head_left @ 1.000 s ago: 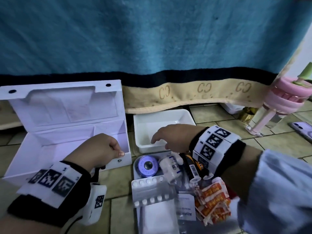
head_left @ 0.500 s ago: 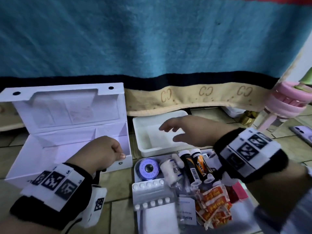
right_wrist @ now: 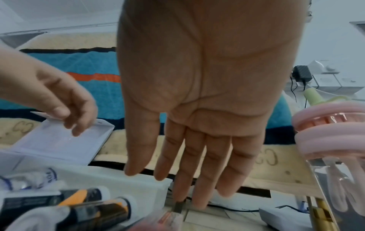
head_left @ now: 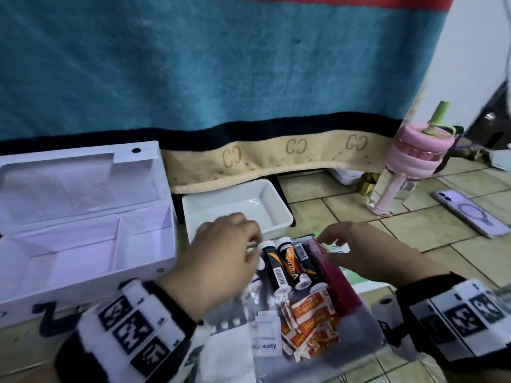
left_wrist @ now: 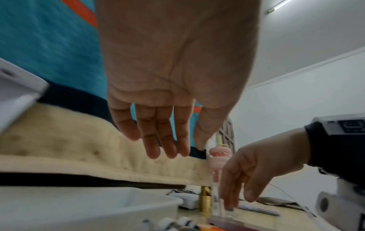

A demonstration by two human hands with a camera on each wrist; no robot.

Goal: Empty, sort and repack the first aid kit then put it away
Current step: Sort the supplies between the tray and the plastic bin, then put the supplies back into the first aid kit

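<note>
Both the left hand (head_left: 221, 261) and right hand (head_left: 359, 252) hover with loose, empty fingers over the tubes (head_left: 287, 266) at lower centre of the frame, so a careless sweep could roll them onto the floor (head_left: 359, 211)

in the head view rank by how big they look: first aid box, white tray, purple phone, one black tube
1. first aid box
2. white tray
3. purple phone
4. black tube

Phone versus tube is unsure: the tube lies nearer the camera.

A white first aid box (head_left: 83, 244) sits beside black-and-orange tubes (head_left: 287, 265), a crimson carton (head_left: 336, 280) and orange-and-white sachets (head_left: 309, 324).
</note>
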